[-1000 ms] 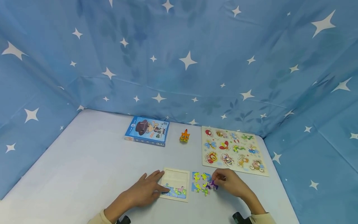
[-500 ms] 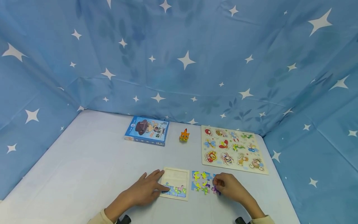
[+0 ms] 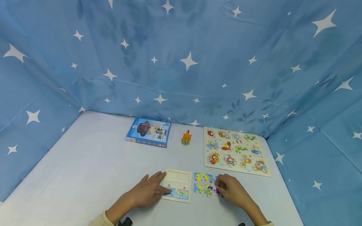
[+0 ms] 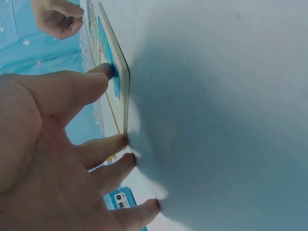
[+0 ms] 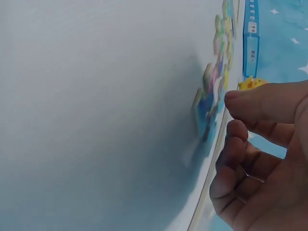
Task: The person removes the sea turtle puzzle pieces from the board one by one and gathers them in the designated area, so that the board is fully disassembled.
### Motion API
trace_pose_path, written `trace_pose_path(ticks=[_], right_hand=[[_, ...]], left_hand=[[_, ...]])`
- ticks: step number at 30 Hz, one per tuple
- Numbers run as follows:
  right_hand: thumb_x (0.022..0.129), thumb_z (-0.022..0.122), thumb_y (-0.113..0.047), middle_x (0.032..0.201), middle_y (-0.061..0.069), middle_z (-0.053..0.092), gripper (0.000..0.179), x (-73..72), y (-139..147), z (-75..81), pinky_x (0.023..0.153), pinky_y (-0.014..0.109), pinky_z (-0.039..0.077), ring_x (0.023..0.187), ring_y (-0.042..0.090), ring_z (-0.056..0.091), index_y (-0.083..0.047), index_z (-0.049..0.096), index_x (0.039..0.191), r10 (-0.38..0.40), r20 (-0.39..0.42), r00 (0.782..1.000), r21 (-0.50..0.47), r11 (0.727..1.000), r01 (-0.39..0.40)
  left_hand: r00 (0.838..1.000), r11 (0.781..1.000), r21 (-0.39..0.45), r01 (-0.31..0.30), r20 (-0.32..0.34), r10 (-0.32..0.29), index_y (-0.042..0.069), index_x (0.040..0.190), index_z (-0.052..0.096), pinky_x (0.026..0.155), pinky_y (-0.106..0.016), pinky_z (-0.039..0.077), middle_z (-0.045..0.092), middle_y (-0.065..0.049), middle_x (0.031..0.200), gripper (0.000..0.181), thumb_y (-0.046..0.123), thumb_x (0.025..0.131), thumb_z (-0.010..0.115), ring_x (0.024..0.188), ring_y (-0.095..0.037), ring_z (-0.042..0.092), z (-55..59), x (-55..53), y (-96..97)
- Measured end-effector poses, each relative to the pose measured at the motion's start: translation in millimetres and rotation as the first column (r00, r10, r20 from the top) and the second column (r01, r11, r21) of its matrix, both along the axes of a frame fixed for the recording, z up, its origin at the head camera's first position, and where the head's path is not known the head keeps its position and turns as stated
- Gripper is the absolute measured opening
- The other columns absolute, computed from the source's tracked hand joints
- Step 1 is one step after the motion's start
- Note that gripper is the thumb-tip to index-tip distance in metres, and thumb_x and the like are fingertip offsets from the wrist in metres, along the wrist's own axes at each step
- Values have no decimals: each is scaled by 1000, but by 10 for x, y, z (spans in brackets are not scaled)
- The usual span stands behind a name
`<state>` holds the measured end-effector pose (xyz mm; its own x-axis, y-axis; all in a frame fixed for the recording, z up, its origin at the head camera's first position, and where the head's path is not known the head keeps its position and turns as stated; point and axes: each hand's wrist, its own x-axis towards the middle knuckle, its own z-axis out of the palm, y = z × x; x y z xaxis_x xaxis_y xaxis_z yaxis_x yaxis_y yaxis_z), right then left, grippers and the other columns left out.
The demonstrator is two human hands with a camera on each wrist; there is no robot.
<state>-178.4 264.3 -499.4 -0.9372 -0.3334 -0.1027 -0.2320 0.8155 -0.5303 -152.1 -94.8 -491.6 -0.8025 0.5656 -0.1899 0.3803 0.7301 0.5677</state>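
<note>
My left hand (image 3: pixel 148 192) rests on a wooden puzzle tray (image 3: pixel 178 202), its fingers spread. In the left wrist view, one fingertip presses the blue puzzle pieces (image 4: pixel 104 41) lying in the tray, while other fingertips touch its edge and the table. The tray's lower part holds joined pieces; its upper part is bare wood. My right hand (image 3: pixel 232 189), fingers bent, is at the right side of a group of loose puzzle pieces (image 3: pixel 199 187). A purple puzzle piece (image 3: pixel 217 191) lies partly hidden by its fingertips. Whether they pinch it cannot be seen.
A blue game box (image 3: pixel 148 131) lies at the back, with a small orange and yellow toy figure (image 3: pixel 186 137) to its right. An insect puzzle board (image 3: pixel 236 150) lies beyond my right hand. A blue star-patterned curtain (image 3: pixel 181 62) borders the white table (image 3: pixel 93 163).
My right hand has shifted slightly down and right, and the purple puzzle piece has moved that way, apart from the neighbouring pieces. My left hand stays in place on the tray.
</note>
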Motion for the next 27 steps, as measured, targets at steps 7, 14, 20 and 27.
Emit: trace_pose_path(ticks=[7,14,20,27], right_hand=[[85,77,-4,82,-7,55,20,6,-433,106,62,26,44,71,5,48,-7,71,105,83,-89,992,14,996,-83],[89,77,-13,89,-7,58,31,95,-1144,104,63,22,46,71,0,48,-6,70,119,310,-81,947,43,950,-308],[87,80,-18,91,-8,56,30,123,-1466,-12,62,20,44,70,0,46,-9,70,114,348,-89,933,83,936,-341],[86,81,-13,91,-10,54,27,104,-1533,-60,69,23,48,76,1,48,-11,66,108,295,-46,954,2,955,-295]], left_hand=[[1000,1000,-2,-5,4,5,29,122,77,113,-74,22,39,-17,160,32,14,95,68,150,-41,28,4,3,-21],[1000,1000,2,24,-1,-24,32,124,75,112,-74,23,38,-17,161,34,14,96,66,151,-41,28,-29,-6,-25],[999,999,23,47,5,-47,32,125,75,112,-74,23,38,-17,161,36,12,96,65,150,-41,28,-67,-8,-48],[999,998,46,52,12,-52,16,133,63,115,-72,20,38,-17,161,39,14,94,69,152,-38,27,-70,-14,-98]])
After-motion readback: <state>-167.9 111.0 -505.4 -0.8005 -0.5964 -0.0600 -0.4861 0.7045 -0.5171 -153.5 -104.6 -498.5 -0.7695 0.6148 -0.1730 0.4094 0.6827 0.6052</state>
